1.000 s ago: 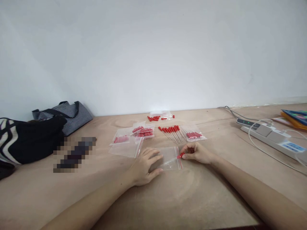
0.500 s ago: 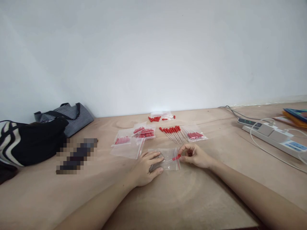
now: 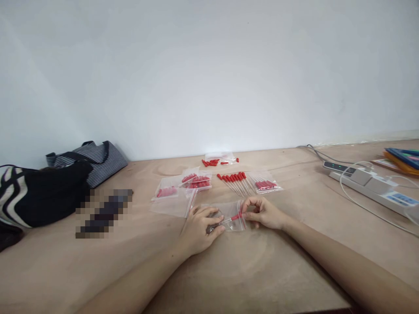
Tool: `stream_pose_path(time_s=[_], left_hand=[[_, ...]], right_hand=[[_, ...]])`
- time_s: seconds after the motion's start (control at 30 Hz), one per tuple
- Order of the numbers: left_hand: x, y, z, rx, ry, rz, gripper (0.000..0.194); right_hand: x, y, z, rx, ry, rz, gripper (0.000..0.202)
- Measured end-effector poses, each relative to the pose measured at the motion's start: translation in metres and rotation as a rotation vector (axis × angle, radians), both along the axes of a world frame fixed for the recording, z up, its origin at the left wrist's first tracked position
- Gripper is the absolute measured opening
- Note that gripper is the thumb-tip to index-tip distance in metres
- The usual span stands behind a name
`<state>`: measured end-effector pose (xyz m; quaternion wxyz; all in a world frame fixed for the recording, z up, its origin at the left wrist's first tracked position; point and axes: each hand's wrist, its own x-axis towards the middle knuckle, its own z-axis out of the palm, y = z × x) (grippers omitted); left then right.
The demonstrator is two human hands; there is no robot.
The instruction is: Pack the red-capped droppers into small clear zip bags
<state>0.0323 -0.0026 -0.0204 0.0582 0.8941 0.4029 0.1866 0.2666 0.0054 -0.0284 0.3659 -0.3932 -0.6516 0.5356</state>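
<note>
Pale plywood is forming the work surface (image 3: 248,274), running back to a plain white wall (image 3: 209,74) that is filling the upper half of the head view.

At the centre, the person's left hand (image 3: 199,226) is lying palm down with its fingers pressing on the left part of a small clear zip bag (image 3: 231,208) that is resting flat on the wood. The right hand (image 3: 262,213) is curled at the bag's red-striped right edge, its fingertips pinching a red-capped dropper (image 3: 231,218) whose thin clear stem is pointing left, inside the bag as far as can be seen.

Just behind the hands, a row of loose droppers (image 3: 234,179) is lying side by side, with a filled bag of droppers (image 3: 264,183) to its right and more bags of red caps (image 3: 195,179) to its left. An empty bag (image 3: 172,205) is lying just left of the left hand. Loose red caps (image 3: 211,162) are sitting near the wall.

Far left, a black and striped bag (image 3: 39,192) is resting on the surface. Far right, a white power strip (image 3: 369,185) with cables is lying near the edge.

Compared with a second ago, the right hand is sitting further left, and the dropper is lying deeper across the bag, while the left hand is staying pressed down.
</note>
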Motion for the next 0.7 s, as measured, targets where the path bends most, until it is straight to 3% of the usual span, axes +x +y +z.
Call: stream_pose_path(time_s=[0.13,0.3,0.4,0.5,0.7], left_hand=[[0.002,-0.001,0.000,-0.007,0.011,0.006,0.023],[-0.002,0.000,0.004,-0.048,-0.004,-0.020,0.030],[-0.012,0.003,0.012,-0.159,0.017,-0.092,0.044],[-0.021,0.006,0.018,-0.243,0.034,-0.117,0.045],[-0.022,0.007,0.015,-0.195,0.050,-0.140,0.034]], right_hand=[[-0.008,0.001,0.000,-0.059,0.031,0.051,0.031],[-0.017,0.005,-0.007,-0.141,0.032,0.011,0.041],[-0.012,0.009,-0.009,-0.089,0.049,0.011,0.038],[-0.005,0.010,-0.009,-0.029,0.008,0.029,0.031],[0.001,0.004,-0.003,0.088,-0.064,0.144,0.017]])
